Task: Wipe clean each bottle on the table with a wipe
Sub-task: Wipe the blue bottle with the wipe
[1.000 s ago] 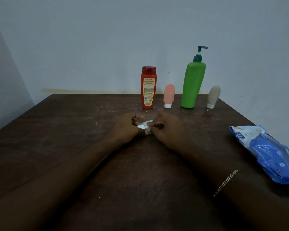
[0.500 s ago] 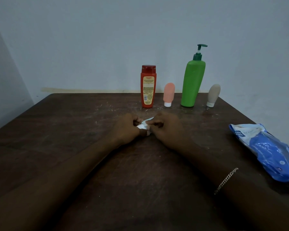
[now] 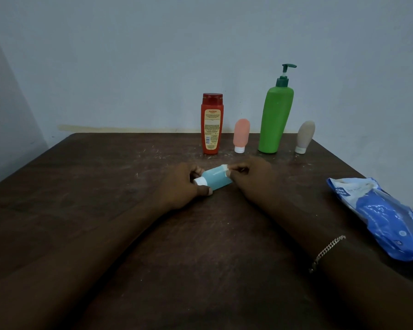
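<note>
My hands have drawn apart, baring the teal bottle, which lies mid-table, tail towards 2 o'clock. My left hand curls round its cap. My right hand pinches the wipe there. I judge this one nearly done, with four bottles waiting at 12 o'clock.

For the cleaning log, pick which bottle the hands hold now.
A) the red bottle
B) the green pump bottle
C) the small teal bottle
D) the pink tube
C: the teal bottle lies on its side, its white cap end gripped by the left hand and its other end pinched by the right hand.
</note>
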